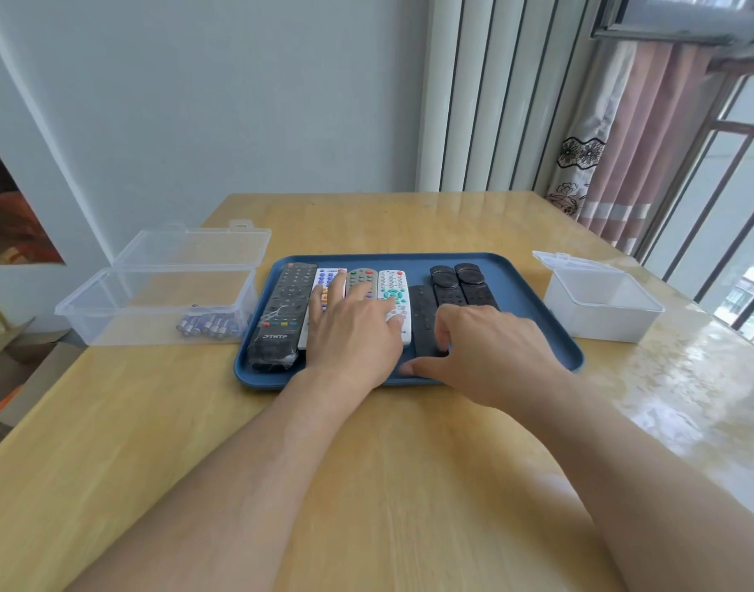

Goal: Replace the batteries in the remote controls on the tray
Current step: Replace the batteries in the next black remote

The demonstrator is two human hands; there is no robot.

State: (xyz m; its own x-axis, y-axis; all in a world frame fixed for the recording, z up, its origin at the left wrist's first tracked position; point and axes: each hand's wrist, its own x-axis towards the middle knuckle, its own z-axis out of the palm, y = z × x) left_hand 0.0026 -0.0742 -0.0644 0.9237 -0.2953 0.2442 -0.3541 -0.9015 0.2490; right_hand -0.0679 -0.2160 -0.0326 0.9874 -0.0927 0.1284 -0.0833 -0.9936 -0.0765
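Remote controls (pixel 394 292) lie side by side on the blue tray (pixel 537 292), frame centre; my left hand (pixel 353 331) rests flat across them, my right hand (pixel 490 348) pinches a slim black remote (pixel 424 309), light, rigid, best held by its long edges

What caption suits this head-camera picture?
Both hands reach onto remote controls on a blue tray; batteries wait alongside.

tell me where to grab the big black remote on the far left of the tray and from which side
Probably take the big black remote across its two long edges near the middle, coming from above. It lies flat, face up, lengthwise on the blue tray. Its left edge is free; the right edge sits close against a white remote, under the left hand, so slip a finger in there.
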